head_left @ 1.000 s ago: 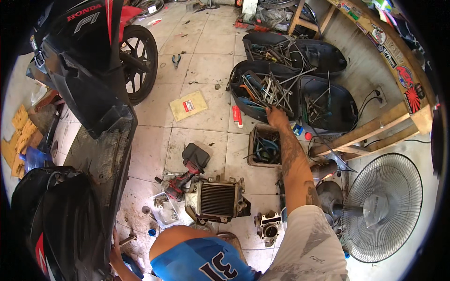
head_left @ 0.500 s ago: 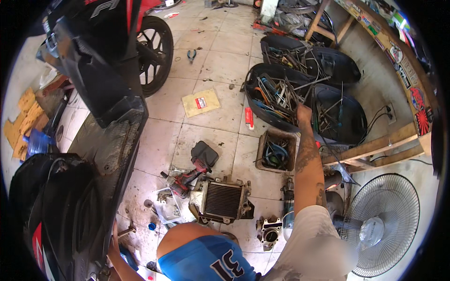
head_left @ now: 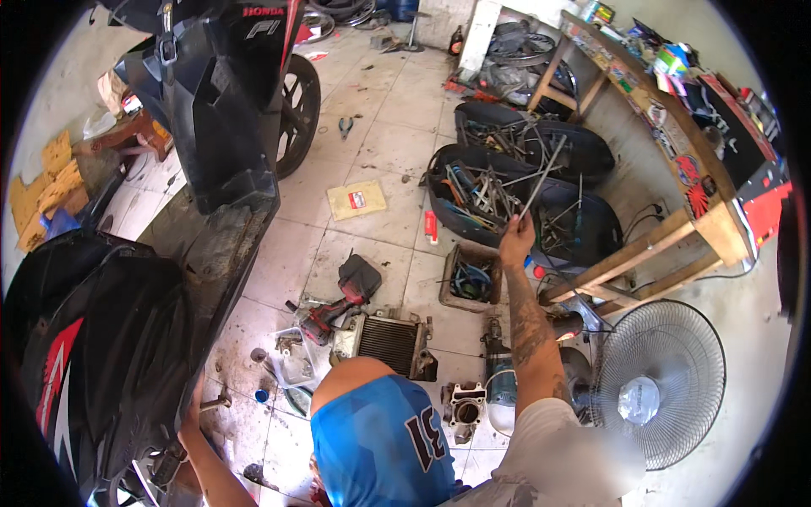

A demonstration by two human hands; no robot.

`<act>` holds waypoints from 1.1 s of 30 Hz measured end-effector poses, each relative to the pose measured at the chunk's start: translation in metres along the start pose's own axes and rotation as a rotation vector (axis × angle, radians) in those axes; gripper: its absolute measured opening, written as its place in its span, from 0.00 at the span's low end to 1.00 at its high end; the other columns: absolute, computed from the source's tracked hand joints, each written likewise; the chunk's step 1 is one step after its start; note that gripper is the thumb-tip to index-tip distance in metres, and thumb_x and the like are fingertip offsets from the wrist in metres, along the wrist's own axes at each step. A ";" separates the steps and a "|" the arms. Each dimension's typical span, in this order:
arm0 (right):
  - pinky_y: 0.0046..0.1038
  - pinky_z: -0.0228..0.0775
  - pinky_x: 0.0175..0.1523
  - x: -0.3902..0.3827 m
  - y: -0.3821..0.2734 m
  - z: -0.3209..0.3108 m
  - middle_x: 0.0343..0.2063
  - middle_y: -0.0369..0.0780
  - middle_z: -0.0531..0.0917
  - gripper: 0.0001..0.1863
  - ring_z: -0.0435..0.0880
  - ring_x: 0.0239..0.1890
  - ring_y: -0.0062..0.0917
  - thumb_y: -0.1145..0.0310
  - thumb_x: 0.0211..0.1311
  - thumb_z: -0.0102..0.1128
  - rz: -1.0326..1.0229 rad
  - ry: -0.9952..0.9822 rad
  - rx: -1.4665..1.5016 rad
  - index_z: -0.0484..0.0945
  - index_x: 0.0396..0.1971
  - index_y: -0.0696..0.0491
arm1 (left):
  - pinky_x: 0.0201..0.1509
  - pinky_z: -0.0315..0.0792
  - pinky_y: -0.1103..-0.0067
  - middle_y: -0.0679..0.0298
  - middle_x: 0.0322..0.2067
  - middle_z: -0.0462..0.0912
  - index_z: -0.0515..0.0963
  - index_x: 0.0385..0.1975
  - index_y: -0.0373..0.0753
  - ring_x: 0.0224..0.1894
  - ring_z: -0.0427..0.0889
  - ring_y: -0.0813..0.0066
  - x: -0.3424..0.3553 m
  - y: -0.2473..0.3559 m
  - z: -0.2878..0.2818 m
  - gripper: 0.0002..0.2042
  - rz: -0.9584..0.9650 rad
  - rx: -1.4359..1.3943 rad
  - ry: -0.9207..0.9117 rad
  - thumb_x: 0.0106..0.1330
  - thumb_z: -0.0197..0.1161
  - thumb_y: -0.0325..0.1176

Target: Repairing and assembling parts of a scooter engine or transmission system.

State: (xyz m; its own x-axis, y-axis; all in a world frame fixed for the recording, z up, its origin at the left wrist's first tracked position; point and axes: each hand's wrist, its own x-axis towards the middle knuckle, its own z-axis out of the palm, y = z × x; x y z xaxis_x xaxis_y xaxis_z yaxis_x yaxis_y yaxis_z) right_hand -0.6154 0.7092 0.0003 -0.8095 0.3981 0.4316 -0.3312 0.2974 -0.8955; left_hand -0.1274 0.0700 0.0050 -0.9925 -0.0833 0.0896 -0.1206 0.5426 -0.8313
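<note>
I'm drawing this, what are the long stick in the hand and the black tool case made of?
The long stick looks like dull metal: silvery-grey, straight. The black tool case is probably matte plastic: its curved walls look moulded.

Free floor [head_left: 297, 221] runs between motorbike [head_left: 127, 296] and tool case [head_left: 470, 224] — a packet [head_left: 343, 203] intrudes.
</note>
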 end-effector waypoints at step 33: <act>0.49 0.67 0.56 0.170 0.160 0.053 0.52 0.43 0.74 0.20 0.71 0.56 0.45 0.71 0.59 0.52 -0.286 -0.297 -1.443 0.72 0.52 0.51 | 0.69 0.57 0.72 0.58 0.61 0.69 0.63 0.65 0.51 0.62 0.69 0.64 -0.079 0.021 0.043 0.26 -0.062 -0.188 -0.175 0.66 0.51 0.24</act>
State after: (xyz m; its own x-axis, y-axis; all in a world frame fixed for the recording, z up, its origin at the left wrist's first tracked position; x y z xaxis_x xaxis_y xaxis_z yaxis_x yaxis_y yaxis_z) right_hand -0.8316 0.7781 -0.0758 -0.9266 0.0468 0.3731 0.1154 0.9798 0.1636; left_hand -0.0506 0.0515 -0.0429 -0.9663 -0.2560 0.0271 -0.1991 0.6764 -0.7091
